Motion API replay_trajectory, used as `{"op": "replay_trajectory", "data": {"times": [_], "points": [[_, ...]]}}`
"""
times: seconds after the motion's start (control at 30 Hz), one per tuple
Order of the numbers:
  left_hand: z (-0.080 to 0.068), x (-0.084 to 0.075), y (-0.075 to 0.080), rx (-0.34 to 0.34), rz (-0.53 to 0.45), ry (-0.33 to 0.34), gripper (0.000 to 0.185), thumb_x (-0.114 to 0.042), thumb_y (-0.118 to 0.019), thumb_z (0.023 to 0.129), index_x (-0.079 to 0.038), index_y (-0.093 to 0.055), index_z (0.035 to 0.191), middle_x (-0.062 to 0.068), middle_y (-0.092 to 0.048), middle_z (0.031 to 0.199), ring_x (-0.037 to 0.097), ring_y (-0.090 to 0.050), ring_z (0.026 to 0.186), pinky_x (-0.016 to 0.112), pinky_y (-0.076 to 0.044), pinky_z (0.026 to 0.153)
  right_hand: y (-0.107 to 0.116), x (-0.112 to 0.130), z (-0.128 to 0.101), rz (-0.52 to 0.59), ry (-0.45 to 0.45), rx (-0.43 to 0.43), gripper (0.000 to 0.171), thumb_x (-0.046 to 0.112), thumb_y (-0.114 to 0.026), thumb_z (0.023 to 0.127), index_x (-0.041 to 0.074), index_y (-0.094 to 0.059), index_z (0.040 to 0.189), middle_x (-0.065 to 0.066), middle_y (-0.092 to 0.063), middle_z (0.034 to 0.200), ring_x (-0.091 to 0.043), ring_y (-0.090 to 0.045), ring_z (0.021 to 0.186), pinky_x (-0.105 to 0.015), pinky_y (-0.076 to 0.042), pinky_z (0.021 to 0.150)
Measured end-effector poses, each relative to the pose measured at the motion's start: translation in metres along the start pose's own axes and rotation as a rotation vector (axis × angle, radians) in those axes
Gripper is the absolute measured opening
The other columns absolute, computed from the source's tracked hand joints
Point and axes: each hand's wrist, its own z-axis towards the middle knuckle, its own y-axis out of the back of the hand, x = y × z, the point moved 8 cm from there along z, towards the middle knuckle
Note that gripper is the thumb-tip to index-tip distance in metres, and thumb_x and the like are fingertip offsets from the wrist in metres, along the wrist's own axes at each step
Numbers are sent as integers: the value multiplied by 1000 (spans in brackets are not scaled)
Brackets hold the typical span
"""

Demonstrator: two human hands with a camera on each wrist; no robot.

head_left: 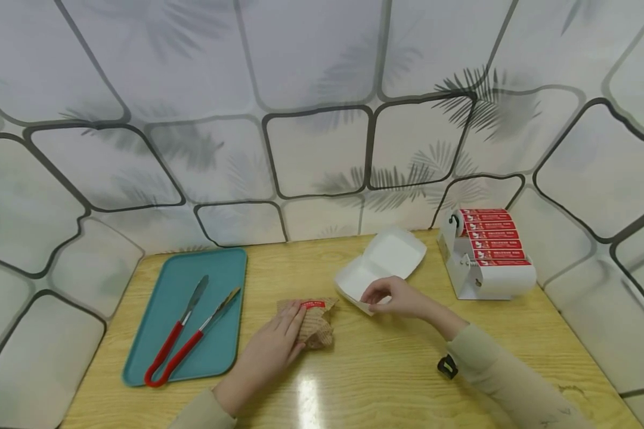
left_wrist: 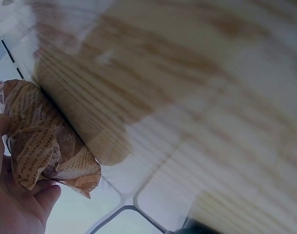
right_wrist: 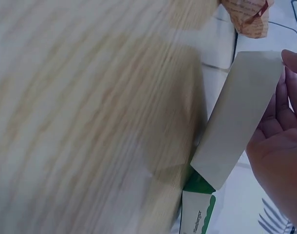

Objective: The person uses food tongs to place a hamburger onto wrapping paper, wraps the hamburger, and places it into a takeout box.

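Note:
A bundle wrapped in brown printed paper [head_left: 318, 329], with a red label on top, lies on the wooden table. My left hand [head_left: 271, 344] rests over its left side, fingers mostly straight across the paper; the left wrist view shows the crumpled paper [left_wrist: 56, 141] beside the thumb. To the right of it, a white takeaway box [head_left: 394, 253] stands with its lid folded back. My right hand [head_left: 402, 298] pinches the box's near edge between thumb and fingers. In the right wrist view the box's plain side wall [right_wrist: 241, 117] shows. What the paper wraps is hidden.
On the left lies a teal tray [head_left: 228, 357] with a spreader knife [head_left: 190, 304] and red-handled tongs [head_left: 177, 357]. A label dispenser [head_left: 488, 256] with a roll of red labels stands at the back right. A small black object [head_left: 448, 366] lies beside the right sleeve.

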Motion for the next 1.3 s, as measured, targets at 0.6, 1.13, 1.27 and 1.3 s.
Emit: {"op": "replay_trajectory", "data": {"times": [0.6,1.13,1.27,1.3], "points": [[0,-1,-1,-21,19,-15,71,-40,-72,100,4,-52,153,19,-56,157,30,-58,144,37,-53,117,9,6,-49,-255,205,-39,12,-1,-81,91,11,-80,95,-1,-77,92,-5,-69,85,-28,-63,76],[0,-2,2,-52,13,-19,72,-38,-75,98,5,-53,151,19,-58,155,30,-60,142,37,-54,115,12,8,-79,-459,298,-150,30,-12,-76,80,16,-75,91,10,-72,90,-3,-66,86,-26,-60,75],[0,-2,2,-55,2,-15,72,-38,-75,98,5,-53,151,20,-58,156,31,-60,142,38,-54,115,13,8,-83,-488,297,-162,30,-9,-79,83,19,-74,92,10,-73,91,-9,-68,85,-28,-61,77],[0,-2,2,-56,2,-14,72,-38,-75,98,5,-53,151,20,-58,156,31,-60,142,37,-55,115,13,8,-84,-491,296,-162,30,-9,-79,83,19,-75,93,10,-73,91,-11,-69,85,-29,-61,78]]}}
